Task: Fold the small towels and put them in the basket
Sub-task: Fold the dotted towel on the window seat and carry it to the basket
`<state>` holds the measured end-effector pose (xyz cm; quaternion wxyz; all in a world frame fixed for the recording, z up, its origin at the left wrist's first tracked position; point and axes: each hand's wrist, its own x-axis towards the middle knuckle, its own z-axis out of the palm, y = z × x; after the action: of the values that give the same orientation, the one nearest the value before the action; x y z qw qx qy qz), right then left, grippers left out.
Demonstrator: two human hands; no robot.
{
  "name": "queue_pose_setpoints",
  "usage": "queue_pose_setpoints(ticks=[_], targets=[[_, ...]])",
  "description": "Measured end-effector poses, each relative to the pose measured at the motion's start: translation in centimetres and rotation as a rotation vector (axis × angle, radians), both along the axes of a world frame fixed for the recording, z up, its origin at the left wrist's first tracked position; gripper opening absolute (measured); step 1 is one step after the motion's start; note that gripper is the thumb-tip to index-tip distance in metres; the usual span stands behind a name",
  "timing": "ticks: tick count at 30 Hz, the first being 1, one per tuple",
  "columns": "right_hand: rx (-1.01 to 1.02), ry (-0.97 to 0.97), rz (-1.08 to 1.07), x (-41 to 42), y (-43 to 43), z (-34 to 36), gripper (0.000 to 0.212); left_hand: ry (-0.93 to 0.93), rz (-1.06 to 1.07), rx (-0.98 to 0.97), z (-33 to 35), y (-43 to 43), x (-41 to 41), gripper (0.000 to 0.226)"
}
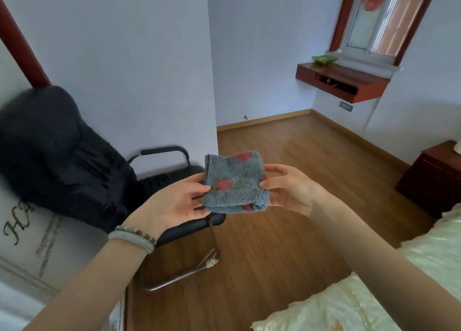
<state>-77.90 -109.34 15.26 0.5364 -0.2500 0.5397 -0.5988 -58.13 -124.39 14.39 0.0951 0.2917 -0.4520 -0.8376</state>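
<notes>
Holding folded blue towel [235,182] mid-air above the floor: left hand [174,203] and right hand [287,188] pinch opposite edges. Basket unseen; loose layers may unfold if either pinch slips.

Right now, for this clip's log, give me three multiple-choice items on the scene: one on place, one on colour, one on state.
1. Where is the small towel? A draped on a chair; B held in mid-air by the left hand and right hand; C in a basket.
2. What colour are its spots? A yellow; B white; C red.
3. What state is it in? A folded in layers; B spread out flat; C balled up.
Answers: 1 B, thumbs and fingers pinch its two sides; 2 C, red spots on blue-grey terry; 3 A, stacked layers show at its lower edge.
</notes>
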Motion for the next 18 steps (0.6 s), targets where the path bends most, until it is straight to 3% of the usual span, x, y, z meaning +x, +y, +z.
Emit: queue_pose_setpoints(ticks=[6,11,18], targets=[[0.017,-0.028,-0.141,-5.8,-5.5,-0.1,0.061,0.008,-0.106,0.075,-0.5,-8.0,-7.9,0.049],[0.049,-0.062,-0.267,-11.7,-8.4,-1.6,0.050,-0.006,-0.221,0.121,-1.8,-12.3,-15.9,0.051],[0.063,-0.063,-0.430,-23.6,-11.7,-2.2,0.050,-0.030,-0.389,0.098,-2.6,-18.1,-31.3,0.058]])
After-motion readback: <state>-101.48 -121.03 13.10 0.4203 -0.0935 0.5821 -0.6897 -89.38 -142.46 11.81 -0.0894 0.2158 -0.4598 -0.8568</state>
